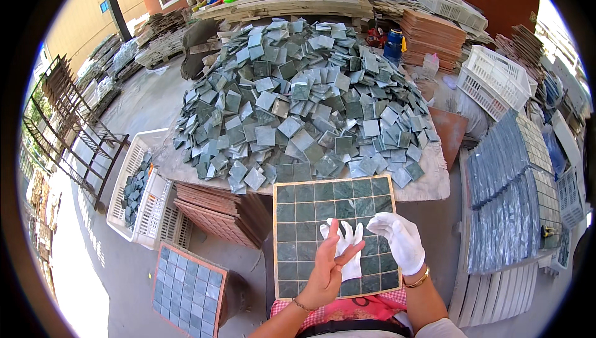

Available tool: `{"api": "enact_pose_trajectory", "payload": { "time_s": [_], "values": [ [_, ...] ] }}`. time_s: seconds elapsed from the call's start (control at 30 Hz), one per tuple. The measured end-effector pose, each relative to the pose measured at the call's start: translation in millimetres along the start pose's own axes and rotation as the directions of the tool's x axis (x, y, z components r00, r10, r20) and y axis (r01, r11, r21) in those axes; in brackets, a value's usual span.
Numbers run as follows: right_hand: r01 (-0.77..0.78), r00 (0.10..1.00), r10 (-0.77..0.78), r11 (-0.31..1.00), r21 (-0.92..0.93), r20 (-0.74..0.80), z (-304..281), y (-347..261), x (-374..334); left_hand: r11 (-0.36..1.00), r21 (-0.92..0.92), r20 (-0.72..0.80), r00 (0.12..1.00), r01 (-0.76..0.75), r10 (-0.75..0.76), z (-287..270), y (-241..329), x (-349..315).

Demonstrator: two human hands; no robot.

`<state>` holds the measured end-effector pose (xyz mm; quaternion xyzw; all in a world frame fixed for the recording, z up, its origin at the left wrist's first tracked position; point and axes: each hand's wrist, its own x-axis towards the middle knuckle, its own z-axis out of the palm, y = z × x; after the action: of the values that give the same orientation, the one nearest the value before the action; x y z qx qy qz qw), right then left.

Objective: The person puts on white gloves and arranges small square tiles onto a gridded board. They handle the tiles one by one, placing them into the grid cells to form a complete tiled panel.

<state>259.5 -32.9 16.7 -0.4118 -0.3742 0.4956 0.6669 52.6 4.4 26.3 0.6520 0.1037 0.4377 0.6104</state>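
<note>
A wood-edged board (275, 232) filled with square dark green stone tiles rests in front of me, just above my lap. My bare left hand (328, 273) is over its middle, thumb and fingers apart, with nothing visible in it. Beside and partly behind that hand a loose white glove (351, 263) lies on the tiles, its fingers pointing away from me. My right hand (400, 243) wears a matching white glove and hovers at the board's right edge. Its fingers are stretched and slightly curved, with no object showing in them.
A large heap of loose tiles (304, 99) covers the table (434, 180) ahead. At left are a white crate (127, 214) of tiles, stacked brown trays (214, 214) and another tiled board (189, 288). Stacked tile sheets (506, 214) stand at right, below white crates (496, 77).
</note>
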Motion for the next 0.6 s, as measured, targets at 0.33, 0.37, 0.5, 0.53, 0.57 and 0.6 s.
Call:
{"api": "enact_pose_trajectory", "payload": {
  "time_s": [0.33, 0.37, 0.5, 0.53, 0.57, 0.6],
  "values": [
    [-0.028, 0.999, 0.025, 0.996, -0.083, -0.037, 3, 2, -3, 0.982, 0.119, 0.035, 0.988, 0.145, -0.150, -1, 10, 1],
    [-0.035, 0.998, 0.030, 0.994, -0.106, -0.047, 4, 2, -4, 0.970, 0.143, 0.045, 0.978, 0.196, -0.204, -4, 13, 2],
    [0.158, 0.972, 0.084, 0.458, -0.875, 0.220, 11, -7, -7, 0.908, 0.342, -0.039, 0.969, 0.243, -0.244, -44, 2, -15],
    [0.299, 0.930, 0.080, 0.410, -0.862, 0.360, 12, 2, -11, 0.954, 0.149, -0.105, 0.964, 0.260, -0.246, -50, 4, -17],
    [0.376, 0.879, 0.166, 0.338, -0.863, 0.447, 14, 10, -15, 0.966, -0.049, -0.171, 0.951, 0.254, -0.258, -55, 7, -19],
    [0.458, 0.815, 0.254, 0.269, -0.847, 0.521, 16, 18, -19, 0.944, -0.242, -0.232, 0.932, 0.223, -0.279, -59, 11, -19]
  ]
}}
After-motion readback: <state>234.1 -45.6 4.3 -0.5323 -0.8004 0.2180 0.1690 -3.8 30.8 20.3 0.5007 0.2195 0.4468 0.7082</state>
